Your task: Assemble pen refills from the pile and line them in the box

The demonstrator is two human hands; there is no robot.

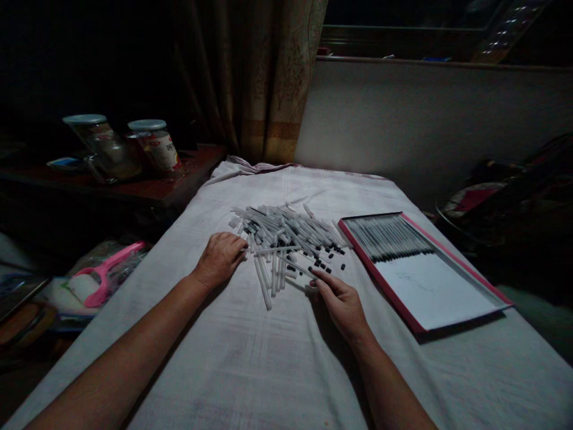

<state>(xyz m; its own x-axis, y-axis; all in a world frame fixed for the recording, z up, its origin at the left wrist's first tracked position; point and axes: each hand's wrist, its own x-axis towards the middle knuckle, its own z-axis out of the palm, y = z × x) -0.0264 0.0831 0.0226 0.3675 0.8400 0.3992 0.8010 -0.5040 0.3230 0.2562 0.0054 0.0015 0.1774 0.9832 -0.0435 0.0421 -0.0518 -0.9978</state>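
Observation:
A loose heap of clear pen barrels lies on the white cloth in front of me, with small black plugs scattered along its right side. At the heap's left edge, my left hand is closed, its fingertips pinching the end of a clear pen barrel that points right. My right hand pinches another pen barrel near its black end, its far tip slanting up and left over the pile. To the right, a shallow red-edged box holds a neat row of black-ended pen barrels.
White cloth covers the table. On a dark side table at left stand lidded jars and a glass mug. A pink-handled item lies low at left. Beyond are a curtain and a wall.

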